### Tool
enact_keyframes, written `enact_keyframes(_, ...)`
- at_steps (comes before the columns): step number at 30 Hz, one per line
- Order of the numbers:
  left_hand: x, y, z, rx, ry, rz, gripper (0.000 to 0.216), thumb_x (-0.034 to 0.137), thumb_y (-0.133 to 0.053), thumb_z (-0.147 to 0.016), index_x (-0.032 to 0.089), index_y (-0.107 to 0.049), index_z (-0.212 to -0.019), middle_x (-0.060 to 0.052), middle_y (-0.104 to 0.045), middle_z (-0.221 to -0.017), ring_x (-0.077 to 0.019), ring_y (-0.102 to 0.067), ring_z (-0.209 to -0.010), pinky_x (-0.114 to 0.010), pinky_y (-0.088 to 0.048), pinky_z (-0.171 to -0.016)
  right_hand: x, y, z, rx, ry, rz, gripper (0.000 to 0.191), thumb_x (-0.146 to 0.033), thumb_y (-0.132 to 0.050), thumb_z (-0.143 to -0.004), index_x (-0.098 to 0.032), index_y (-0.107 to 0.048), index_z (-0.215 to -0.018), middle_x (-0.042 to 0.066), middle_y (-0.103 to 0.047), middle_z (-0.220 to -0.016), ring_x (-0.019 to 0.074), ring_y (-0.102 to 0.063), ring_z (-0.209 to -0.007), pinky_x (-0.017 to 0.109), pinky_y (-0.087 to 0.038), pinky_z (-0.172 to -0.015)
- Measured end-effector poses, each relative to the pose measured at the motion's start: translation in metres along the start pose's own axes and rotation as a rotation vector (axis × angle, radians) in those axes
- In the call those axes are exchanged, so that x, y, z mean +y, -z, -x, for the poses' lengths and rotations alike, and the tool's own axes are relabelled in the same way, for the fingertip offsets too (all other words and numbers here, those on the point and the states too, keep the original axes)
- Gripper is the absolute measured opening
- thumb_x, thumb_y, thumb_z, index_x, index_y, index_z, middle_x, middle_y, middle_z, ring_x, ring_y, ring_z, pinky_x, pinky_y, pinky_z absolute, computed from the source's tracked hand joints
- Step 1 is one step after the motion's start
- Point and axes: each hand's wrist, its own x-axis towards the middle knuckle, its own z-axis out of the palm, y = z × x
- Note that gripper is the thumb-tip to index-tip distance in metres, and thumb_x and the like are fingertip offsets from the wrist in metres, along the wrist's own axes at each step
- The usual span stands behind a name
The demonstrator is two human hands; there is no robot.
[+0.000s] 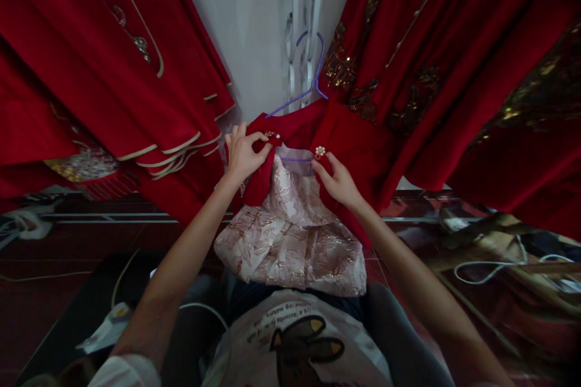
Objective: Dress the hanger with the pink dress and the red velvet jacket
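A red jacket hangs open on a purple hanger in front of me, over a pale pink and gold dress. My left hand is closed on the jacket's left front edge, by a small pearl clasp. Pinched on the right front edge is my right hand, just below a pearl flower button. The two edges are held apart, showing the dress's neckline.
Red embroidered garments hang close on the left and right, with a white wall behind. White cables lie on the dark red floor at right. A white object rests low left.
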Motion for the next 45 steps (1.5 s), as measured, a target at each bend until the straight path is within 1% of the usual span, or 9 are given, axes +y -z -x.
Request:
enact_keyframes(3, 0.000, 0.002, 0.001, 0.052, -0.020, 0.040, 0.012, 0.033, -0.068, -0.079, 0.022, -0.064, -0.082, -0.009, -0.052, -0.125, -0.0353, -0.044, -0.124, -0.056, -0.034, -0.103, 0.020, 0.003, 0.018, 0.036, 0.002, -0.092, 0.042, -0.057, -0.037, -0.094, -0.020, -0.055, -0.103, 0.007, -0.067, -0.096, 0.0246, -0.064, -0.091, 0.037, -0.049, -0.085)
enact_keyframes(6, 0.004, -0.005, 0.015, 0.184, 0.002, 0.102, 0.010, 0.031, -0.064, -0.084, 0.021, -0.060, -0.083, -0.009, -0.047, -0.130, -0.0328, -0.040, -0.128, -0.053, -0.032, -0.106, 0.027, 0.020, 0.028, 0.057, -0.071, 0.047, 0.039, -0.055, -0.041, -0.094, -0.020, -0.055, -0.106, 0.006, -0.066, -0.079, 0.0239, -0.064, -0.070, 0.036, -0.049, -0.071)
enact_keyframes(9, 0.011, -0.021, 0.037, 0.244, 0.070, 0.160, 0.013, 0.032, -0.052, -0.091, 0.020, -0.055, -0.086, -0.011, -0.050, -0.116, -0.0292, -0.047, -0.115, -0.051, -0.036, -0.103, 0.023, 0.033, 0.030, 0.166, -0.064, 0.144, 0.038, -0.050, -0.047, -0.093, -0.022, -0.050, -0.117, 0.006, -0.066, -0.080, 0.0218, -0.061, -0.059, 0.034, -0.046, -0.064)
enact_keyframes(15, 0.043, -0.052, 0.053, -0.007, -0.013, 0.405, 0.019, 0.026, -0.037, -0.098, 0.020, -0.049, -0.084, -0.006, -0.050, -0.089, -0.0210, -0.054, -0.091, -0.040, -0.045, -0.090, 0.008, 0.010, 0.022, 0.148, 0.102, 0.081, 0.023, -0.040, -0.038, -0.097, -0.022, -0.051, -0.095, 0.008, -0.065, -0.087, 0.0213, -0.063, -0.075, 0.033, -0.048, -0.072)
enact_keyframes(20, 0.071, -0.045, 0.048, -0.215, -0.211, 0.609, 0.020, 0.024, -0.038, -0.097, 0.019, -0.054, -0.087, -0.008, -0.055, -0.094, -0.0201, -0.057, -0.096, -0.038, -0.047, -0.093, -0.002, -0.017, 0.023, 0.044, 0.196, -0.021, 0.014, -0.026, -0.039, -0.094, -0.022, -0.050, -0.100, 0.008, -0.067, -0.093, 0.0223, -0.065, -0.080, 0.036, -0.051, -0.076)
enact_keyframes(24, 0.060, -0.038, 0.063, -0.302, -0.240, 0.631, 0.020, 0.022, -0.042, -0.095, 0.018, -0.058, -0.083, -0.006, -0.056, -0.093, -0.0174, -0.057, -0.094, -0.033, -0.048, -0.090, -0.001, -0.018, 0.028, 0.015, 0.197, -0.042, 0.011, -0.027, -0.046, -0.092, -0.022, -0.049, -0.102, 0.008, -0.065, -0.097, 0.0231, -0.064, -0.088, 0.039, -0.052, -0.083)
enact_keyframes(31, 0.057, -0.046, 0.089, -0.019, -0.082, 0.563, 0.024, 0.009, -0.062, -0.072, 0.017, -0.046, -0.055, -0.003, -0.053, -0.087, -0.0161, -0.057, -0.085, -0.029, -0.048, -0.077, -0.001, -0.017, 0.020, 0.288, 0.170, -0.298, 0.065, -0.030, -0.062, -0.082, -0.029, -0.022, -0.133, 0.012, -0.044, -0.129, 0.0171, -0.064, -0.089, 0.031, -0.057, -0.067)
enact_keyframes(38, 0.082, -0.043, 0.092, 0.025, -0.043, 0.596, 0.029, 0.021, -0.062, -0.082, 0.017, -0.051, -0.056, -0.005, -0.057, -0.088, -0.0147, -0.059, -0.081, -0.029, -0.049, -0.075, -0.002, 0.001, 0.014, 0.243, 0.180, -0.241, 0.025, -0.034, -0.057, -0.090, -0.024, -0.054, -0.112, 0.007, -0.057, -0.111, 0.0192, -0.059, -0.098, 0.032, -0.054, -0.077)
enact_keyframes(45, 0.066, -0.059, 0.078, 0.175, 0.213, 0.918, 0.032, 0.021, -0.067, -0.078, 0.019, -0.038, -0.063, -0.002, -0.064, -0.085, -0.0146, -0.064, -0.088, -0.028, -0.050, -0.080, 0.005, 0.008, 0.010, 0.164, 0.078, -0.463, 0.031, -0.043, -0.058, -0.090, -0.027, -0.052, -0.116, 0.003, -0.063, -0.100, 0.0161, -0.065, -0.092, 0.031, -0.056, -0.079)
